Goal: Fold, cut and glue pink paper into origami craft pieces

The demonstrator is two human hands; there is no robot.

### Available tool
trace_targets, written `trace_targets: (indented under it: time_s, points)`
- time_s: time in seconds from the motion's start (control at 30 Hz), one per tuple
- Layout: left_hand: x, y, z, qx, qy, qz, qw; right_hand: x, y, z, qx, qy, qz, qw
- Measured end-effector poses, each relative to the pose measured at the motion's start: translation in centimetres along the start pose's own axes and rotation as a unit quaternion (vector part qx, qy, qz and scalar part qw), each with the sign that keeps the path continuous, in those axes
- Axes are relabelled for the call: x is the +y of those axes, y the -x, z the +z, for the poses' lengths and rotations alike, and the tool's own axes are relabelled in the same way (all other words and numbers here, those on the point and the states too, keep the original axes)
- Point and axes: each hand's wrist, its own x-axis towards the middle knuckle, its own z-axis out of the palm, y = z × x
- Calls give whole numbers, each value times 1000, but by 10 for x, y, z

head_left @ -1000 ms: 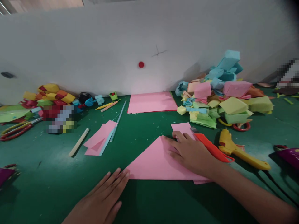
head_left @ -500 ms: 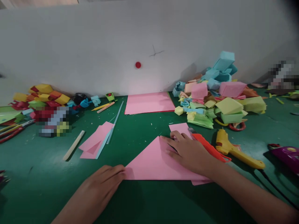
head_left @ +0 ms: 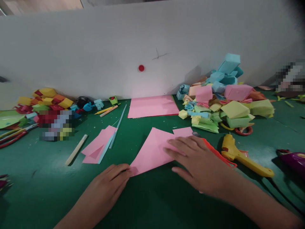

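On the table [head_left: 154, 206], our left hand [head_left: 108, 183] pinches the paper [head_left: 150, 152], our right hand [head_left: 201, 162] is spread over it, and uneven pulling could crease it.

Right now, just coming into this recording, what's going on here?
A person is handling a pink paper on a green table. The left hand holds its left corner, while the right hand is spread over its right part. Farther back, pink sheets lie near the white panel. To the right, a yellow glue gun lies untouched in front of a heap of paper shapes.
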Motion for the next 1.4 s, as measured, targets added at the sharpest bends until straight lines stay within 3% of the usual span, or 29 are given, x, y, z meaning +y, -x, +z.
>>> trace_targets:
  time_s: [0.1, 0.17, 0.5, 1.1, 1.3, 1.4]
  points:
    - [0, -4, 1, -18, 2, -8, 1000, -15, 2, 9, -34, -26, -68, 997]
    - [1, -6, 1, -23, -1, -11, 1000, -21, 3, 16, -52, -46, -78, 995]
    - [3, -2, 9, 19, -1, -27, 999, -33, 13, 20, -76, -89, -12, 993]
    - [-1, -14, 1, -36, 41, -46, 997, -25, 1, 20, -105, -127, 3, 986]
    - [-8, -36, -9, -100, 49, -62, 992, -24, -1, 21, -99, -140, 9, 985]
    - [-12, -53, -9, -101, 17, -29, 994, -25, -1, 20, -92, -142, 13, 985]
